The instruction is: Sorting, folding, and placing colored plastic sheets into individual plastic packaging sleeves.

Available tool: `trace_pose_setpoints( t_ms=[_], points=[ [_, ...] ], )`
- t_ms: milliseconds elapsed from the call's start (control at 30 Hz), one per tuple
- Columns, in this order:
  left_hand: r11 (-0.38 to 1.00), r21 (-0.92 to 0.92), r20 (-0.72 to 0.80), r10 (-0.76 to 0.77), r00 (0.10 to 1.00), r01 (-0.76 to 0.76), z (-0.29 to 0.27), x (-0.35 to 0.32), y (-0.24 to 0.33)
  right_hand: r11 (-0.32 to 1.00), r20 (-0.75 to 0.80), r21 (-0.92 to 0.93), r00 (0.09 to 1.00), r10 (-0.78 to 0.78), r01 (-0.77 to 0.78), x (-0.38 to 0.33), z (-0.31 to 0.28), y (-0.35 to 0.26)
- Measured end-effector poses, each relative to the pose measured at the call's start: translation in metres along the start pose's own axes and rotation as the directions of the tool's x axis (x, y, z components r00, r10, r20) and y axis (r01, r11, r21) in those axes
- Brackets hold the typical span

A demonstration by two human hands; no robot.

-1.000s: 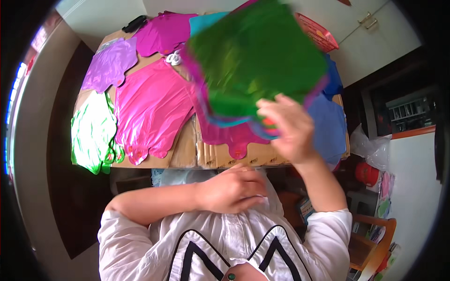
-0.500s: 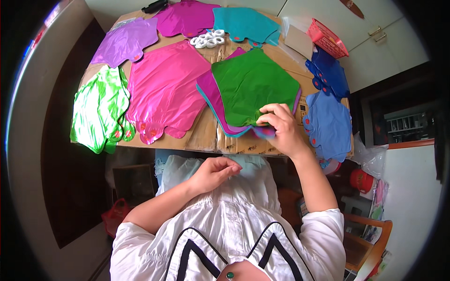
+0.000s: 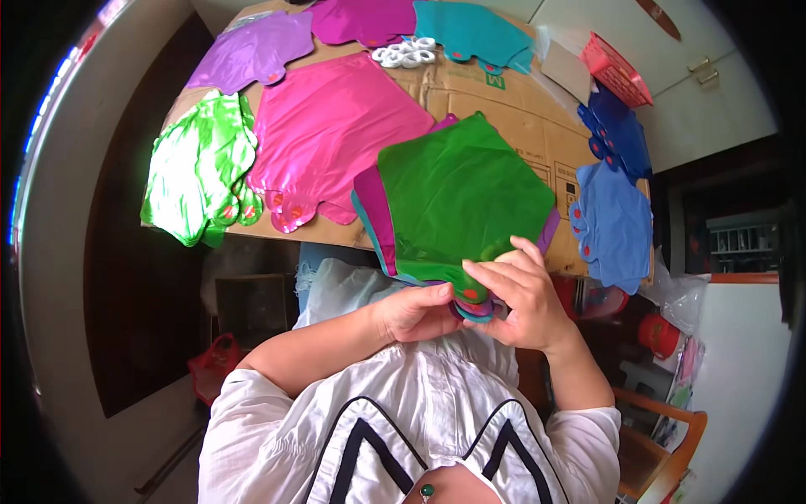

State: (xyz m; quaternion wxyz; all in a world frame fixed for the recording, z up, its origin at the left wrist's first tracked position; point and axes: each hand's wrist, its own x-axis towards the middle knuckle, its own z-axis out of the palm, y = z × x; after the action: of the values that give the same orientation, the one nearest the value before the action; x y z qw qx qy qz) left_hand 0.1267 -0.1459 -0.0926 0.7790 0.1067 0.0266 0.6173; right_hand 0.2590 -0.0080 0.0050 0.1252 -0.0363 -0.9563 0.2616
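A stack of flat, uninflated foil balloons lies at the front of the cardboard with its near end held over the edge. On top is a green balloon [image 3: 466,197]; a magenta balloon [image 3: 378,206] shows below it at the left, with teal and lilac edges peeking out. My left hand [image 3: 416,311] is closed on the stack's near end, thumb beside the tabs. My right hand [image 3: 529,294] grips the same end from the right, fingers curled over the green foil. Between my hands stick out rounded tabs with a red dot [image 3: 471,294]. The fingers under the stack are hidden.
Cardboard [image 3: 470,101] covers the table. Around the stack lie pink [image 3: 336,126], shiny green [image 3: 197,168], lilac [image 3: 252,50], magenta [image 3: 361,18], teal [image 3: 474,35] and blue balloons [image 3: 617,223]. White rings [image 3: 405,54] sit at the back; a red basket [image 3: 617,69] stands far right.
The stack has come toward me, its near end now past the cardboard's front edge. My left hand has risen from my lap and taken hold of it beside my right. The view has shifted.
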Motion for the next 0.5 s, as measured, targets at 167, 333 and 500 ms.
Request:
trace_pose_setpoints(
  t_ms=[167,333,500],
  points=[
    [0.998,-0.02,-0.039,-0.058,0.998,0.058,0.003,-0.003,0.007,0.993,0.074,-0.044,0.992,-0.101,0.105,-0.006,-0.004,0.006],
    [0.996,-0.029,-0.103,-0.09,0.991,0.087,0.006,-0.008,0.001,0.98,0.027,-0.18,0.997,-0.075,0.079,-0.02,0.014,0.002],
    [0.987,0.07,-0.406,-0.102,0.908,0.142,0.012,-0.004,0.004,0.999,-0.183,-0.026,0.982,-0.049,0.045,-0.03,0.021,-0.002]
  ],
)
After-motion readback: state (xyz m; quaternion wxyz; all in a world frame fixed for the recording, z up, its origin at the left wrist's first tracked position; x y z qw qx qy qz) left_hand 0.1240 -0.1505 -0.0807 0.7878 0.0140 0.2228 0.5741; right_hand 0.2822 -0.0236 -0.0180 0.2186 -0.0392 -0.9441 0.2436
